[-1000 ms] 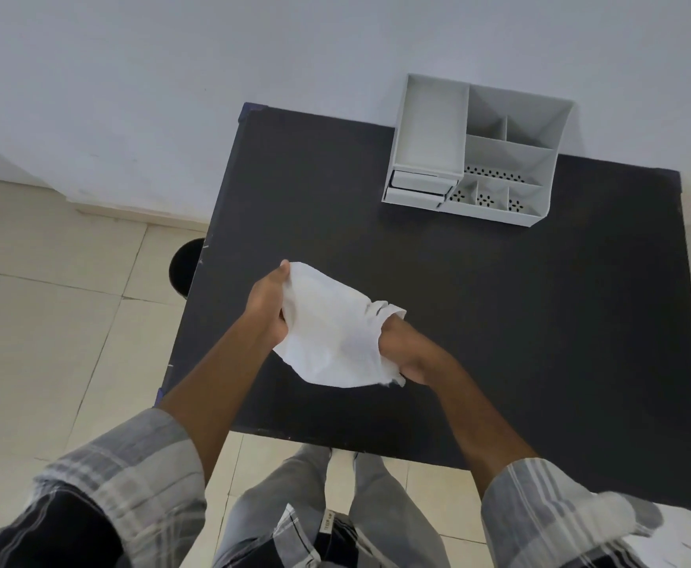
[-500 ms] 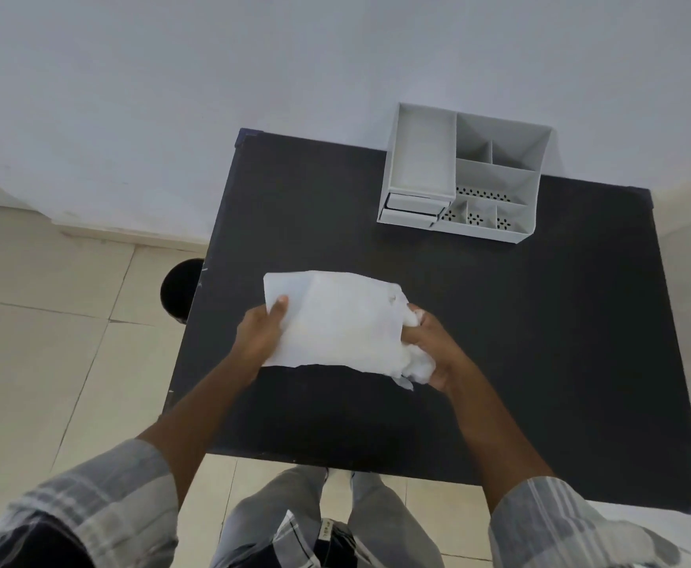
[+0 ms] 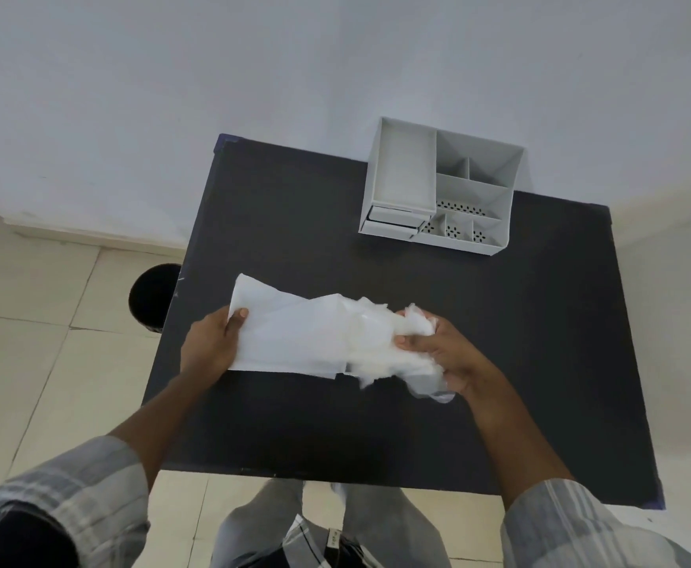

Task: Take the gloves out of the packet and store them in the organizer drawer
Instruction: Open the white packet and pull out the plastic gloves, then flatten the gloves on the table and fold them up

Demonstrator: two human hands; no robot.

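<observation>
A flat white packet (image 3: 290,334) lies over the middle of the black table (image 3: 540,342). My left hand (image 3: 212,342) pinches its left end. My right hand (image 3: 444,354) grips a crumpled bunch of thin translucent gloves (image 3: 401,350) that sticks out of the packet's right end. The grey organizer (image 3: 442,186) stands at the table's far edge against the wall, with two small drawers (image 3: 393,221) stacked at its front left; both look closed.
A dark round bin (image 3: 151,297) sits on the tiled floor just left of the table. The white wall rises directly behind the organizer. My legs stand at the table's near edge.
The packet was lowered and laid flat over the table. My right hand has drawn the gloves out to the right, so more of them shows outside the packet.
</observation>
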